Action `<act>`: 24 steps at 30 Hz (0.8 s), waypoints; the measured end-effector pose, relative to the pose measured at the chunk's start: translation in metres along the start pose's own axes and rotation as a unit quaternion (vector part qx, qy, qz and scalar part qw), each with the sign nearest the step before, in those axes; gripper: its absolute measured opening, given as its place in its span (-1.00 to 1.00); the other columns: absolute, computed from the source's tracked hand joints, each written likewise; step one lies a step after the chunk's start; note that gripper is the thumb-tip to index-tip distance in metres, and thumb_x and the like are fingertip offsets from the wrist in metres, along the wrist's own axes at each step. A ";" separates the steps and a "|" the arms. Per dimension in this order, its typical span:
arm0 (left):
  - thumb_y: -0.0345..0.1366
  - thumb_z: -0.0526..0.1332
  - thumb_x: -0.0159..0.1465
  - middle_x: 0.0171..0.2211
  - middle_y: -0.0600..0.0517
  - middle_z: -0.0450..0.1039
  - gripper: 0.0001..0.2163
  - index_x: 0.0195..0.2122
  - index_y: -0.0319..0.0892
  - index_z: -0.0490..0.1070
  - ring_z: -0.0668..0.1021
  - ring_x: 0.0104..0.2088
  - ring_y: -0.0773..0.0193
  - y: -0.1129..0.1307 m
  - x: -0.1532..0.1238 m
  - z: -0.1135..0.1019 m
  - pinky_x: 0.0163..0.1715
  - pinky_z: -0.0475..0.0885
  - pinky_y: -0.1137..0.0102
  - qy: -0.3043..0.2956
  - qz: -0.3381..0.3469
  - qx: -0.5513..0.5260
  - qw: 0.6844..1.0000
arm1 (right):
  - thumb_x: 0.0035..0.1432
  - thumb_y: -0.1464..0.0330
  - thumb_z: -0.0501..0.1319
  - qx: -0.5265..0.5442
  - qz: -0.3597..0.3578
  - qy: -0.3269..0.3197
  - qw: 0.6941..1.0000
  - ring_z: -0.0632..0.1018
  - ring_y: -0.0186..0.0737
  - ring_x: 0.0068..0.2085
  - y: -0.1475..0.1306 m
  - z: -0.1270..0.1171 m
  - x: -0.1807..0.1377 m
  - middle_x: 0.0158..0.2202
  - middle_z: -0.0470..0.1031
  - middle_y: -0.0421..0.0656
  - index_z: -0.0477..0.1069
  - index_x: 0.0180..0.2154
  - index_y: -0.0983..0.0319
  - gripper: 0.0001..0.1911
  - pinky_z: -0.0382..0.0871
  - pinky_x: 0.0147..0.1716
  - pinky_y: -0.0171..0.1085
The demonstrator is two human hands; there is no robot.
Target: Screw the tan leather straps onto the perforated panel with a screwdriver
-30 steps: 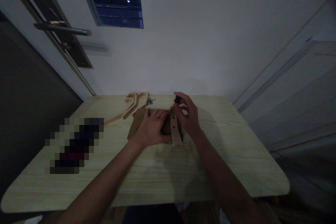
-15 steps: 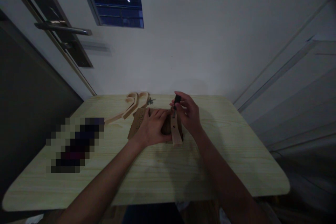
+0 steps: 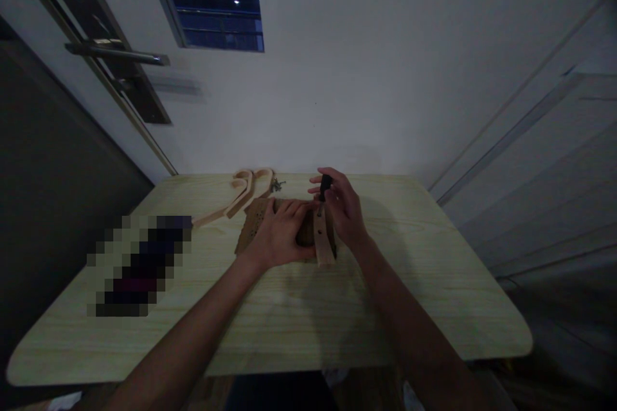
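A brown wooden board [image 3: 249, 226] with a carved, scalloped left end lies on the table. My left hand [image 3: 282, 231] is spanned across it, fingers at the far side and thumb by the near edge. A pale wooden strip [image 3: 321, 237] with holes lies crosswise on the board's right part. In my right hand [image 3: 346, 209] is a screwdriver [image 3: 326, 185] with a short black handle, held nearly upright. Its shaft goes down to the strip's far end; whether a screw sits under the tip is too small to tell.
Curved pale wooden pieces [image 3: 248, 192] lie behind the board to the left, beside a small pile of screws [image 3: 277, 185]. A blurred dark item [image 3: 144, 263] is on the table's left. A white door with a metal handle [image 3: 120, 54] stands behind the table.
My right hand has shifted slightly left around the screwdriver handle, with its fingers stretched out further. The left hand, board and strip stay in place.
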State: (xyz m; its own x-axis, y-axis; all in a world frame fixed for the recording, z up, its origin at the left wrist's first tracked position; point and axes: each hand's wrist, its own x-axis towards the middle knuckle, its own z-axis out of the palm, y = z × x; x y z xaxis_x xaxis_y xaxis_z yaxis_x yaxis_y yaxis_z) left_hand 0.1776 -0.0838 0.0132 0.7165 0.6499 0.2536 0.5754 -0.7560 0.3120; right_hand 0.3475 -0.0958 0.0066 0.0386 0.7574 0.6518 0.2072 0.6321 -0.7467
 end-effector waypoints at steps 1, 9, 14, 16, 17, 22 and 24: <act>0.06 0.33 0.04 0.13 -0.17 0.38 -0.30 0.16 -0.14 0.23 0.38 0.15 -0.18 0.000 0.000 0.000 0.21 0.00 -0.25 0.000 0.000 -0.001 1.000 | 0.36 0.22 0.03 0.007 -0.005 -0.005 1.000 0.61 -0.25 -0.17 0.000 0.000 0.000 -0.05 0.50 -0.11 0.25 0.14 0.03 -0.65 0.62 -0.27 -0.22; 0.04 0.34 0.03 0.12 -0.20 0.39 -0.29 0.16 -0.17 0.24 0.39 0.14 -0.20 0.001 0.000 -0.002 0.18 0.06 -0.25 -0.004 -0.005 0.003 1.000 | 0.25 0.25 0.21 -0.017 0.029 0.018 0.999 0.61 -0.29 -0.24 0.001 0.003 0.001 -0.19 0.54 -0.19 0.20 0.22 -0.02 -0.48 0.62 -0.32 -0.28; 0.01 0.34 0.04 0.12 -0.19 0.39 -0.30 0.18 -0.14 0.24 0.40 0.13 -0.22 0.001 0.000 -0.002 0.19 0.06 -0.27 -0.002 0.003 0.004 1.000 | 0.17 0.28 0.28 -0.066 0.014 0.053 0.996 0.52 -0.31 -0.24 0.004 0.002 0.002 -0.09 0.45 -0.15 0.35 0.11 -0.02 -0.55 0.48 -0.56 -0.44; 0.01 0.34 0.04 0.12 -0.19 0.39 -0.28 0.19 -0.14 0.23 0.40 0.13 -0.23 0.000 0.000 -0.001 0.19 0.06 -0.28 0.001 0.007 0.005 1.000 | 0.17 0.28 0.28 -0.071 0.012 0.053 0.996 0.51 -0.32 -0.25 0.004 0.001 0.002 -0.07 0.43 -0.14 0.39 0.06 0.01 -0.61 0.44 -0.60 -0.47; 0.02 0.35 0.03 0.12 -0.19 0.39 -0.28 0.19 -0.14 0.23 0.40 0.13 -0.23 -0.001 0.000 -0.001 0.19 0.07 -0.28 0.002 0.008 0.005 1.000 | 0.17 0.29 0.28 -0.072 0.014 0.051 0.996 0.50 -0.33 -0.25 0.003 0.000 0.002 -0.06 0.42 -0.14 0.40 0.04 0.02 -0.63 0.42 -0.60 -0.48; 0.04 0.34 0.03 0.11 -0.18 0.40 -0.29 0.17 -0.15 0.25 0.40 0.12 -0.21 0.000 0.000 -0.001 0.20 0.05 -0.28 0.007 0.004 -0.004 1.000 | 0.29 0.23 0.14 -0.018 0.026 0.023 0.999 0.56 -0.31 -0.21 -0.005 -0.001 0.001 -0.06 0.47 -0.12 0.35 0.08 0.04 -0.68 0.53 -0.47 -0.40; 0.03 0.35 0.03 0.12 -0.18 0.39 -0.30 0.17 -0.15 0.26 0.40 0.13 -0.21 0.001 0.000 -0.002 0.20 0.04 -0.27 0.004 -0.001 -0.007 1.000 | 0.32 0.22 0.10 0.010 0.025 0.014 1.000 0.59 -0.30 -0.21 -0.007 0.000 0.001 -0.09 0.50 -0.13 0.34 0.09 0.04 -0.68 0.56 -0.41 -0.35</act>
State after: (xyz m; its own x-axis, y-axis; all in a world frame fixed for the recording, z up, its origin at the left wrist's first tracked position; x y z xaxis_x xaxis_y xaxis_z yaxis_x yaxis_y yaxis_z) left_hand 0.1779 -0.0842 0.0154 0.7121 0.6521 0.2601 0.5710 -0.7536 0.3257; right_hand 0.3466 -0.0991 0.0124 0.0752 0.7834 0.6170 0.1855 0.5969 -0.7806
